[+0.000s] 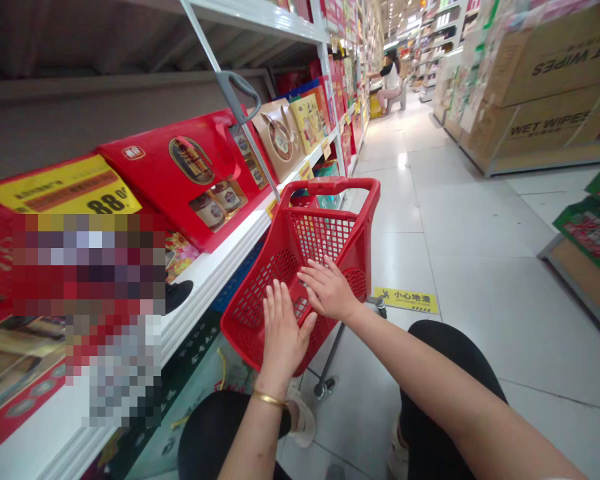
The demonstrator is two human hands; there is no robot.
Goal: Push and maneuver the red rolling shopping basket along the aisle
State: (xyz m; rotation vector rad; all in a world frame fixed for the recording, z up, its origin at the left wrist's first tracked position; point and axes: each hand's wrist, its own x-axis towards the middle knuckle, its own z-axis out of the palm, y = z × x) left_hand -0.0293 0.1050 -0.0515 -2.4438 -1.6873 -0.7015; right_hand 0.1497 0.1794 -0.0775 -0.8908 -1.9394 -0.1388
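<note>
A red plastic shopping basket on wheels (265, 287) stands in front of me beside the shelf, tilted in view. My left hand (284, 333) is over its near side, fingers stretched out and palm down, with a gold bracelet on the wrist. Just to its right, my right hand (330, 290) reaches over the basket with its fingers spread. Neither hand holds anything. Whether they touch the basket rim is unclear. The basket's handle (373, 193) is at the far side, beyond both hands. No goods show inside the basket.
Red gift boxes (165, 167) line the white shelf (215, 267) on the left, with a yellow price tag (65, 190). Cartons (545, 127) are stacked at right. A seated person (391, 77) is far down the aisle. A yellow floor sign (407, 300) lies beside the basket.
</note>
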